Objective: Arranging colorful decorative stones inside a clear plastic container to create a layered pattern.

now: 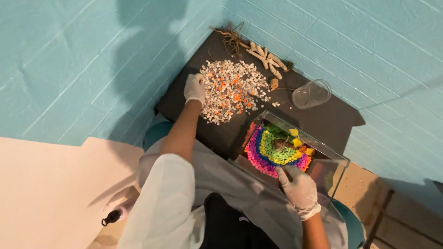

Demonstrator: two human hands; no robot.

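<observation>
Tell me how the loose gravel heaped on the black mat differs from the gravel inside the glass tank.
The loose gravel is mostly white with scattered orange bits; the tank gravel is pink, purple, yellow and green. The loose gravel lies in an unsorted heap on the black mat; the tank gravel is laid in neat curved colour bands inside the glass tank. The left hand touches the heap; the right hand rests at the tank. Both are small pebbles.

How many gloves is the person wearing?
2. The left hand's glove touches the white and orange pebble pile; the right hand's glove rests on the glass tank's near edge.
</observation>
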